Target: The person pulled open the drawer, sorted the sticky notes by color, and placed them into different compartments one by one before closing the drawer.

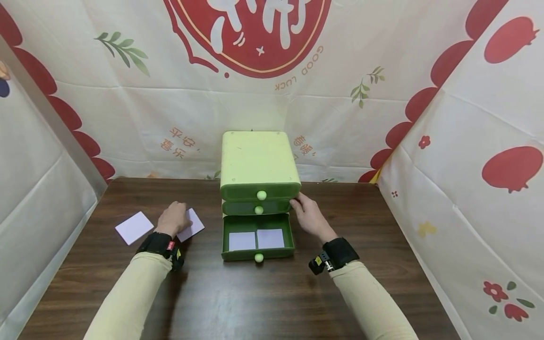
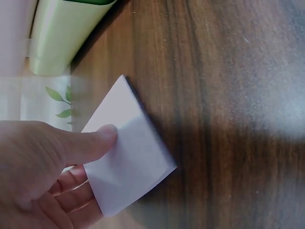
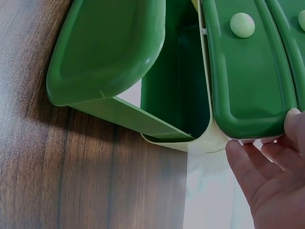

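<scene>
In the left wrist view my left hand (image 2: pixel 43 171) pinches a pale white card (image 2: pixel 131 157), thumb on its top face and fingers beneath. The head view has this hand (image 1: pixel 172 219) on the left of a small drawer cabinet (image 1: pixel 260 158), pale yellow-green with green drawers. My right hand (image 1: pixel 312 218) rests against the cabinet's right side, beside the middle drawer (image 1: pixel 238 208). Its fingertips touch the side, with the thumb near the drawer's front edge in the right wrist view. The bottom drawer (image 1: pixel 240 256) is pulled out and contains two pale cards (image 1: pixel 270 239) side by side.
Another pale card (image 1: pixel 134 228) lies on the dark wooden table (image 1: pixel 221 302), left of my left hand. Round light-green knobs (image 1: pixel 259 258) stick out from the drawer fronts. A printed white cloth (image 1: pixel 191 118) hangs behind the cabinet and along both sides.
</scene>
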Demonstrator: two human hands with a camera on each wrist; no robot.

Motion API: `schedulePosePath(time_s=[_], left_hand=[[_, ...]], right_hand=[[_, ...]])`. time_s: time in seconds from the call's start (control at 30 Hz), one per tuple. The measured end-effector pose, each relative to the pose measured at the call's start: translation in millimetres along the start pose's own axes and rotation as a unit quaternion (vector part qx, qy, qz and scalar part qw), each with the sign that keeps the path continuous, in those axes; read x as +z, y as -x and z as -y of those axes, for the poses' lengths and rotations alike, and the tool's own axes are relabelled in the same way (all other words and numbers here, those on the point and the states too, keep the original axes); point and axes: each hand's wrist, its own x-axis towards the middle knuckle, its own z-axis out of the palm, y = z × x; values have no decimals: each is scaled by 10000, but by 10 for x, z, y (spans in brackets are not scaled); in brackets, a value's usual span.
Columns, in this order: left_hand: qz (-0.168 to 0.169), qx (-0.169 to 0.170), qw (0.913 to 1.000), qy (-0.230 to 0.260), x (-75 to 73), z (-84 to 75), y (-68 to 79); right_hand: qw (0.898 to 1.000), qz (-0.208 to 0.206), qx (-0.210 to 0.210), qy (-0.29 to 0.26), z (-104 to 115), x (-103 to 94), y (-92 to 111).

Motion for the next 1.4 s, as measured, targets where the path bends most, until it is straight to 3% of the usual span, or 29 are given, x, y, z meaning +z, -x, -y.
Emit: schedulePosePath(time_s=[0.27, 0.47, 0.7, 0.97, 1.17, 1.4], left_hand=[[42, 224, 9987, 452, -144, -78, 24], [201, 534, 9978, 342, -251, -127, 47], [131, 962, 9951, 180, -405, -255, 104], [504, 1113, 9920, 308, -562, -480, 223], [723, 1685, 9824, 360, -584, -634, 327], [464, 2343, 9695, 544, -546, -833, 418]], right_hand=[[9997, 208, 77, -50, 78, -88, 16], [9993, 243, 257, -83, 111, -130, 26], [9991, 273, 314, -48, 161, -152, 22], [9979, 380, 515, -79, 210, -140, 18], [9976, 382, 580, 24, 263, -147, 33], [9977, 374, 569, 21, 294, -142, 52]])
